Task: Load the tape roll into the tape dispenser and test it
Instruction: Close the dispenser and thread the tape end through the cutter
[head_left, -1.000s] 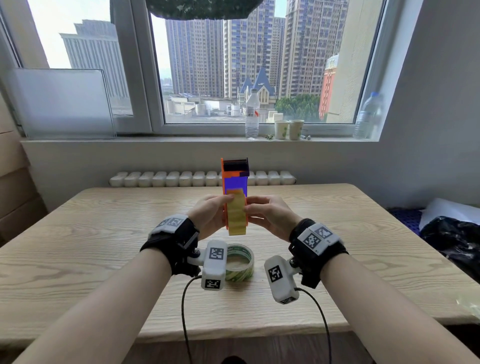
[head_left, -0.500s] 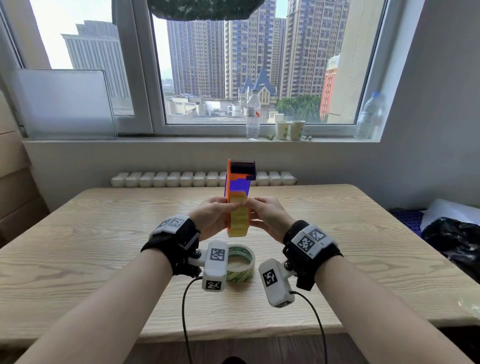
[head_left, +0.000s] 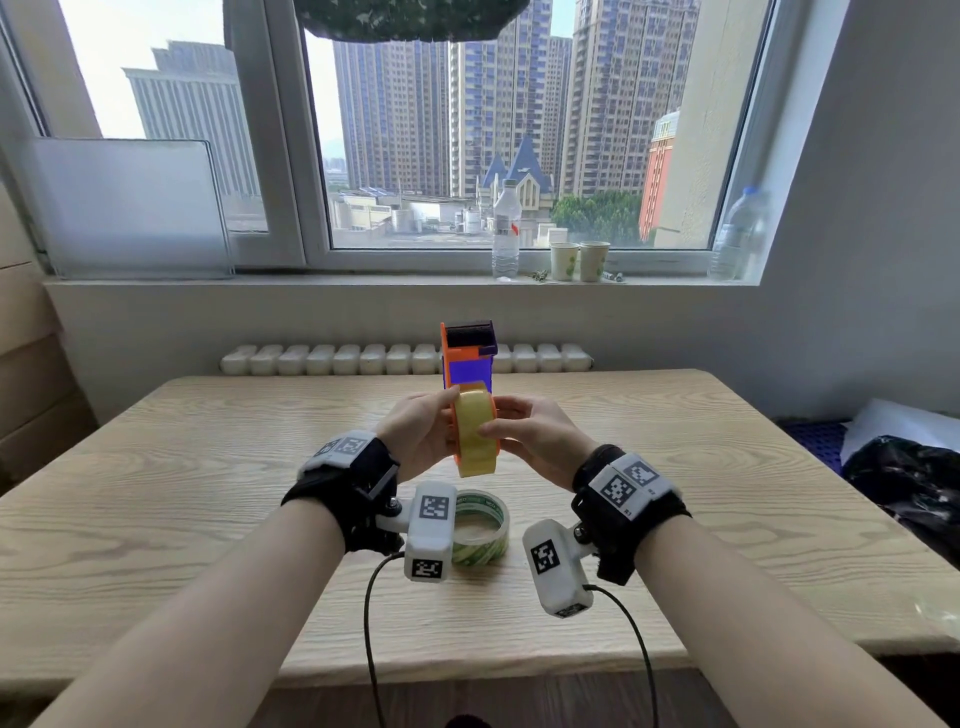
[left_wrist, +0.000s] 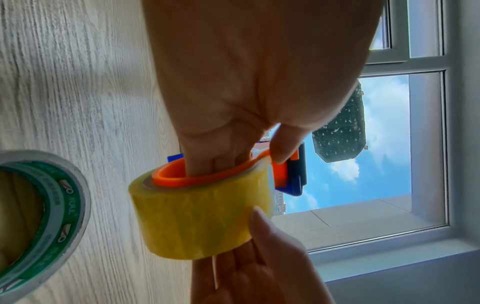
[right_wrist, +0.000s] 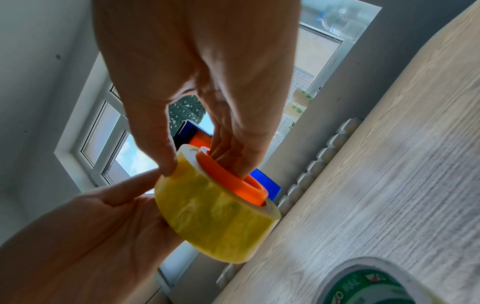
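I hold an orange and blue tape dispenser (head_left: 466, 358) upright above the table, cutter end up. A yellowish clear tape roll (head_left: 474, 439) sits around its orange hub (left_wrist: 197, 178). My left hand (head_left: 445, 422) grips the dispenser from the left, fingers inside the hub and thumb (left_wrist: 281, 152) on the orange rim. From the right, my right hand (head_left: 500, 428) pinches the tape roll (right_wrist: 218, 222), its thumb (right_wrist: 162, 158) on the outer face and its fingers (right_wrist: 233, 158) in the hub. The tape's loose end is not visible.
A second tape roll (head_left: 480, 530) with green print lies flat on the wooden table (head_left: 208, 493), just below my hands. Bottles and paper cups (head_left: 579, 260) stand on the windowsill. A black bag (head_left: 909, 483) lies off the table's right edge.
The dispenser has tipped slightly and now shows more of the roll's round face. My right thumb has come across the front of the roll. Both hands keep their hold.
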